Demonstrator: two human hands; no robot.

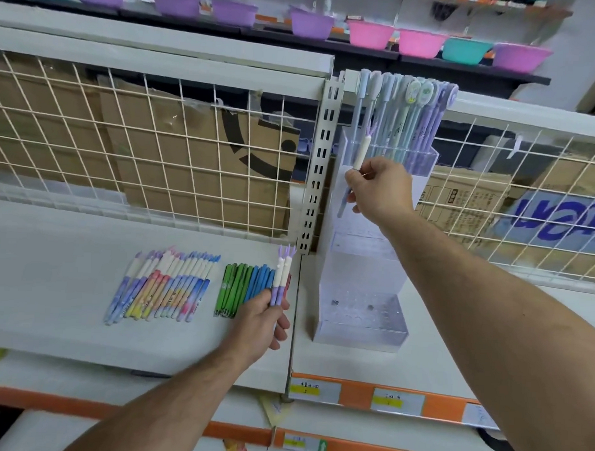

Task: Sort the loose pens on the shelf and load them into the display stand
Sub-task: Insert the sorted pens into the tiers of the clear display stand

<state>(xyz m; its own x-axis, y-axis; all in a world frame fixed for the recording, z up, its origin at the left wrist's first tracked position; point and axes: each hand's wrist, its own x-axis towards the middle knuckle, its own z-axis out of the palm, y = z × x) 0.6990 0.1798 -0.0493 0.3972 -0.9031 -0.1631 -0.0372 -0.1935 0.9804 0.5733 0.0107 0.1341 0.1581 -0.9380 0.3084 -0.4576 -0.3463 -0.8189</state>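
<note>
Right of centre, the person's right hand (378,191) is raised in front of the clear display stand (359,335). Its thumb and fingertips pinch a single pen (361,156) by the middle; the pen is nearly upright, white-capped with a purple forked top. It sits just before the stand's upper tier, where a row of standing pens (407,128) already fills the back. Lower down, near the middle of the frame, the left hand (262,317) has its fingers curled round the lower barrels of two matching pens (280,278), tops pointing up. Just left of that hand, on the white shelf (51,284), lie blue pens (260,281), then green pens (231,288), then a fanned group of pastel pens (162,284). A wire grid (157,146) backs the shelf.
</note>
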